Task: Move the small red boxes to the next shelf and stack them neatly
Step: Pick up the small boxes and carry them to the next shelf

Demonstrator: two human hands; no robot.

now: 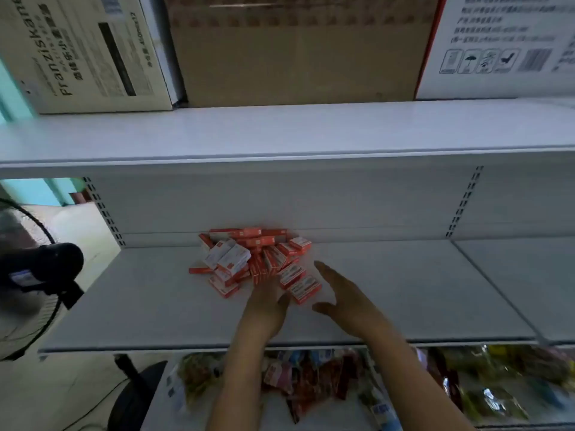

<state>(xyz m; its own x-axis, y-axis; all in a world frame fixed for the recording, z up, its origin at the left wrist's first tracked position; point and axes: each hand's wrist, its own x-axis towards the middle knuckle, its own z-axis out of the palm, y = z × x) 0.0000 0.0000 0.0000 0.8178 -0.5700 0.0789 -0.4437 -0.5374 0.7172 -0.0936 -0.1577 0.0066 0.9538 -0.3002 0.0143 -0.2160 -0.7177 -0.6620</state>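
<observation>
A loose heap of several small red and white boxes [253, 258] lies on the white shelf [149, 293], toward its back wall. My left hand [267, 301] reaches into the near side of the heap, its fingertips among the boxes; whether it grips one I cannot tell. My right hand [340, 295] hovers just right of the heap with straight fingers and the thumb spread, holding nothing. One box [305, 289] lies between the two hands. The adjoining shelf section [525, 275] to the right is bare.
Large cartons stand on the top shelf: a white one [84, 54] on the left, a brown one [298, 57] in the middle, another white one [504, 42] on the right. Packaged snacks [311, 377] fill the shelf below. A black standing fan [37, 269] is at the left.
</observation>
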